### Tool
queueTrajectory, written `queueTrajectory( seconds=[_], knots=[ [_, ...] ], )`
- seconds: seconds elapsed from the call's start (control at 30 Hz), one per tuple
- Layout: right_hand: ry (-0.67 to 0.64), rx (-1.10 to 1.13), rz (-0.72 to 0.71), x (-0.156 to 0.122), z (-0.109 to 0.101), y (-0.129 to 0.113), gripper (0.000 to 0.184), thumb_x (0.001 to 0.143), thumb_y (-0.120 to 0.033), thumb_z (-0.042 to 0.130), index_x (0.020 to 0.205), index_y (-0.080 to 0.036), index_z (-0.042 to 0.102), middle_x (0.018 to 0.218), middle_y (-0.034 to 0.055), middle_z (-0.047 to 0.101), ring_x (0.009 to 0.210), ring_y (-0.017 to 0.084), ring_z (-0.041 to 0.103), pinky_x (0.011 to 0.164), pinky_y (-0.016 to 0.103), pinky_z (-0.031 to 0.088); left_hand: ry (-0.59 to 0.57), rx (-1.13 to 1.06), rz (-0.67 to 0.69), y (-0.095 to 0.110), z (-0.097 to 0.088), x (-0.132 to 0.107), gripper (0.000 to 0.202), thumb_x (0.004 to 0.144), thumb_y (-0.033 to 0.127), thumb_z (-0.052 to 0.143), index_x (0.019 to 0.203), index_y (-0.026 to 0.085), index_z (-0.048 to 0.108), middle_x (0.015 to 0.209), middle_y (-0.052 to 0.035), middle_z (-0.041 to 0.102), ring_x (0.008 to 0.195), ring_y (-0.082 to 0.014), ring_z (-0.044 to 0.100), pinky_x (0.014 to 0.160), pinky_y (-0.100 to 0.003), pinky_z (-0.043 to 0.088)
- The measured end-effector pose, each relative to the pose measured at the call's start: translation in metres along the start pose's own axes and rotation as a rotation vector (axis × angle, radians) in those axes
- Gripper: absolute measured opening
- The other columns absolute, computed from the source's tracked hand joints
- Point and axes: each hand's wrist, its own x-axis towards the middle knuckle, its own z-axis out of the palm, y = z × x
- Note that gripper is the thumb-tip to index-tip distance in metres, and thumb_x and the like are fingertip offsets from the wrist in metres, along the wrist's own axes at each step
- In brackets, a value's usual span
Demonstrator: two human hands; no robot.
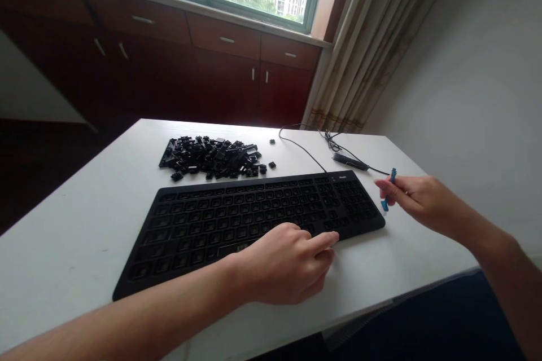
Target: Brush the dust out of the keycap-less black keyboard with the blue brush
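A black keyboard (237,220) with its keycaps off lies across the white table (84,220). My left hand (288,262) rests on the keyboard's near edge, fingers curled and forefinger stretched toward the right end; nothing shows in its grip. Just past the keyboard's right end, my right hand (412,197) pinches a small blue tool (388,190), held a little above the tabletop. A heap of loose black keycaps (212,158) sits behind the keyboard.
The keyboard's black cable (339,152) loops over the far right of the table. Two stray keycaps (271,153) lie beside the heap. Dark wooden cabinets (220,67) under a window stand behind, with a curtain (372,39) and a wall to the right.
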Motion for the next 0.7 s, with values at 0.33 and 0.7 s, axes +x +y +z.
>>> queueTrajectory(
  seconds=[0.33,0.7],
  knots=[
    [0.015,-0.107,-0.079,-0.012,0.011,-0.007,0.052,0.103,-0.062,0.04,0.07,-0.023,0.053,0.067,0.0023,0.063,0.061,0.019,0.055,0.062,0.034,0.034,-0.009,0.002,0.004,0.0,0.001,-0.001,0.033,0.099,0.027,0.042,0.111,0.016,0.071,0.145,-0.0068,0.061,0.064,-0.0149,0.067,0.055,-0.037,0.053],
    [0.131,0.064,-0.022,-0.021,0.009,-0.013,0.048,0.103,-0.059,0.044,0.084,-0.024,0.071,0.08,0.0029,0.074,0.073,0.021,0.067,0.068,0.033,0.044,0.0,0.007,0.0,-0.001,0.001,0.0,0.034,0.1,0.027,0.042,0.114,0.017,0.071,0.146,-0.0032,0.06,0.064,-0.0152,0.067,0.054,-0.038,0.055]
  ],
)
